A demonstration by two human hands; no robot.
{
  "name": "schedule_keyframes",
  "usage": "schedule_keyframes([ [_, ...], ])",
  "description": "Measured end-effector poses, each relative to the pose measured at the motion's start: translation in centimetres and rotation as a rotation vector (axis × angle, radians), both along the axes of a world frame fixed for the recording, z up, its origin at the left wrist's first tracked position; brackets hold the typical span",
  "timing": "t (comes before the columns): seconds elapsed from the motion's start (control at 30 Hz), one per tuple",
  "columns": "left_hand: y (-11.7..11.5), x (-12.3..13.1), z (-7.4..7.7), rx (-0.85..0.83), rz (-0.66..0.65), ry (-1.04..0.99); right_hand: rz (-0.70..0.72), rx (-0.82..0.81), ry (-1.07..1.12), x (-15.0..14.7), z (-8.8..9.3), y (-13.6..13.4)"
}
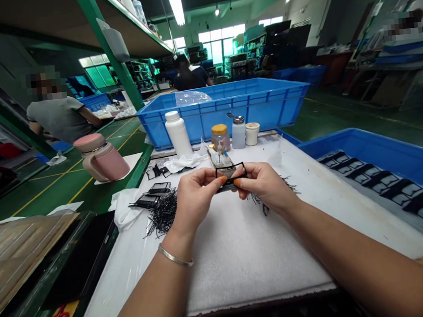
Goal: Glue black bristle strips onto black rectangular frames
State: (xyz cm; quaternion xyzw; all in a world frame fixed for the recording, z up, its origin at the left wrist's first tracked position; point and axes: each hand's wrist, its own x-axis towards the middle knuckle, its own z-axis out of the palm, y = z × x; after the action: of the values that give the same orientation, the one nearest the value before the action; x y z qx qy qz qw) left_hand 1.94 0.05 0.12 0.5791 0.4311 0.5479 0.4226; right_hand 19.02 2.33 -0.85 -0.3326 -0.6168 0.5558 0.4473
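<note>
My bare forearms cross the near edge of the white-topped desk; above its middle, my left hand and right hand pinch opposite ends of a black rectangular frame, long axis crosswise.

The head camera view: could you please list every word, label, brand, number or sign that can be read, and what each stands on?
No text can be read anywhere in this view.
White bottle: no lettering visible on the side shown.
Pink mug: none visible.
Small white tub: any marking is too small to read.
Black frame in the left hand and right hand: any marking is too small to read.
</note>
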Motion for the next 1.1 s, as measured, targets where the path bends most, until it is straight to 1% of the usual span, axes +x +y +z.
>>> schedule_keyframes([
  [0.2, 0.23, -0.38, -0.12, -0.033, 0.011, 0.001, -0.025, -0.052, 0.031, 0.04, -0.23, 0.18],
  [0.37, 0.22, -0.50, -0.19, -0.030, 0.034, 0.010, -0.014, -0.060, 0.029, 0.03, -0.27, 0.23],
  [0.8, -0.19, -0.39, 0.43, -0.042, 0.051, 0.026, 0.021, -0.106, 0.071, -0.03, -0.51, 0.34],
  [0.97, -0.02, -0.41, 0.27, -0.051, 0.047, 0.025, 0.031, -0.114, 0.086, -0.04, -0.63, 0.53],
  [1.1, 0.07, -0.34, -0.07, -0.023, 0.050, 0.086, 0.011, -0.119, 0.096, 0.03, -0.60, 0.60],
])
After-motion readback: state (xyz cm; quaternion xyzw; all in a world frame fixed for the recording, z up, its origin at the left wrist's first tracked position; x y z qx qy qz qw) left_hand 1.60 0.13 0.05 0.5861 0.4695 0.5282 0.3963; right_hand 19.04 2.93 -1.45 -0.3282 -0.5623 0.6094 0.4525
